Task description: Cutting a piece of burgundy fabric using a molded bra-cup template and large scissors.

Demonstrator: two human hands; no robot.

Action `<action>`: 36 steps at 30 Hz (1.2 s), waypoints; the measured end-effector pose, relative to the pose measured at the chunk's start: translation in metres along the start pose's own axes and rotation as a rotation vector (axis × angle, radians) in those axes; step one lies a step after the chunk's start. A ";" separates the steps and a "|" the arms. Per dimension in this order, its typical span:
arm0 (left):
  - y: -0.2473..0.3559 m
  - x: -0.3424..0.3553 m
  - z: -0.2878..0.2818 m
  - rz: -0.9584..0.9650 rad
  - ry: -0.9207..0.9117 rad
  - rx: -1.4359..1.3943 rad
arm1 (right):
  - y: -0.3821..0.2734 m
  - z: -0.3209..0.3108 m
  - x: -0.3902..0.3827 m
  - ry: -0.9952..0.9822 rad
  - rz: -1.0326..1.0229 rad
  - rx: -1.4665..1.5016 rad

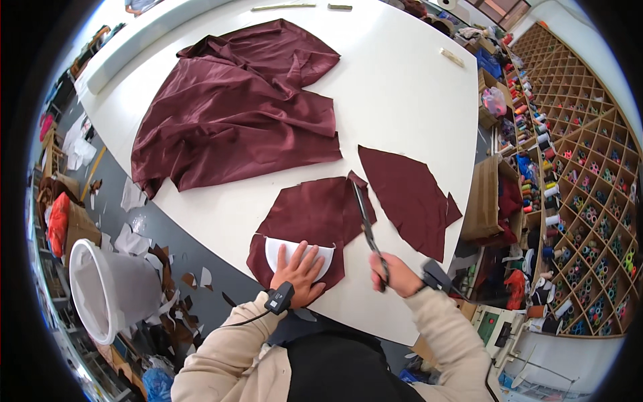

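Note:
My left hand (299,273) lies spread on a white half-round pattern piece (273,253), pressing it onto a maroon piece of fabric (301,208) near the table's front edge. My right hand (399,275) grips a pair of dark scissors (368,228) by the handles. Their long blades point away from me, over the right part of that fabric, where a narrow strip stands off its edge. Whether the blades touch the cloth I cannot tell. To the right lies another cut maroon piece (405,197). Farther off at left is a large crumpled maroon cloth (248,114).
Everything lies on a white table (395,100) with a white roll (134,40) at its far left. A white bin (120,288) stands on the scrap-strewn floor at left. At right are cardboard boxes (487,201) and a wooden thread rack (589,181).

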State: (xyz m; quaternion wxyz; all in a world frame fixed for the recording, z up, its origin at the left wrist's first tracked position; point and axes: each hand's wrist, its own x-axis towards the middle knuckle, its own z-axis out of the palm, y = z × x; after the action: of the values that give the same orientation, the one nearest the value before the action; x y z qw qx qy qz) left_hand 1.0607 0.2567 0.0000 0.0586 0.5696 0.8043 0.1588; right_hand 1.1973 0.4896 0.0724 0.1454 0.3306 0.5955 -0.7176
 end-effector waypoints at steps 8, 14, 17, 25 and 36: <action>0.003 0.003 -0.002 -0.003 -0.018 -0.007 | 0.024 -0.068 -0.105 -0.250 0.290 -0.332; 0.003 0.002 0.001 -0.006 -0.019 0.015 | 0.023 -0.084 -0.090 -0.366 0.367 -0.554; 0.003 0.003 0.000 0.008 -0.016 0.022 | 0.014 -0.095 -0.071 -0.389 0.338 -0.614; 0.004 0.002 -0.004 0.002 -0.024 0.026 | -0.022 -0.116 -0.041 -0.464 0.339 -0.774; 0.004 0.002 -0.002 -0.015 -0.054 0.026 | -0.049 -0.136 -0.015 -0.538 0.277 -0.938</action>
State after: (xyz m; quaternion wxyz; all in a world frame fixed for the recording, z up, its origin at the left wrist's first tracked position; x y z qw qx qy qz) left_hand 1.0631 0.2596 0.0034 0.0740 0.5682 0.8088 0.1322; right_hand 1.2202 0.6280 0.1096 0.5168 0.1109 0.7438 -0.4091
